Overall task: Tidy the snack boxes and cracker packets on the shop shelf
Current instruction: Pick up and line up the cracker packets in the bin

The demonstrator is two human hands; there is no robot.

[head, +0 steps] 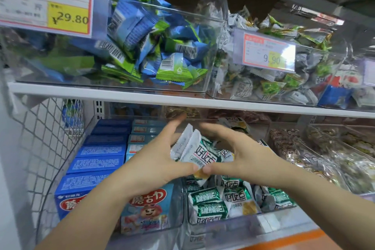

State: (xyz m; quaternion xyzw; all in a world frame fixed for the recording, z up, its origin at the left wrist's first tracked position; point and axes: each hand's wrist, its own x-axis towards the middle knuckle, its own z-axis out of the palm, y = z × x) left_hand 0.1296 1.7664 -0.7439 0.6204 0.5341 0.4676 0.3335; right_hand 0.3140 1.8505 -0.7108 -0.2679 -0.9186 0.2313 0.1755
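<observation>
Both my hands reach into a clear bin [223, 224] of white-and-green cracker packets on the lower shelf. My left hand [156, 160] and my right hand [241, 154] cup a small bunch of cracker packets [197, 151] between them, thumbs meeting underneath and fingers curved round the sides. The bunch is lifted a little above the loose packets [215, 199] lying in the bin. Left of the bin, blue snack boxes [97, 163] stand in a row running back, with light blue cartoon boxes [146, 211] beside them.
A white shelf board [121, 93] runs just above my hands. On it stand clear bins of blue-green packets [150, 46] and grey-green packets [269, 79] with price tags. A wire mesh panel [40, 132] closes the left side. More clear bins of snacks [328, 152] sit at right.
</observation>
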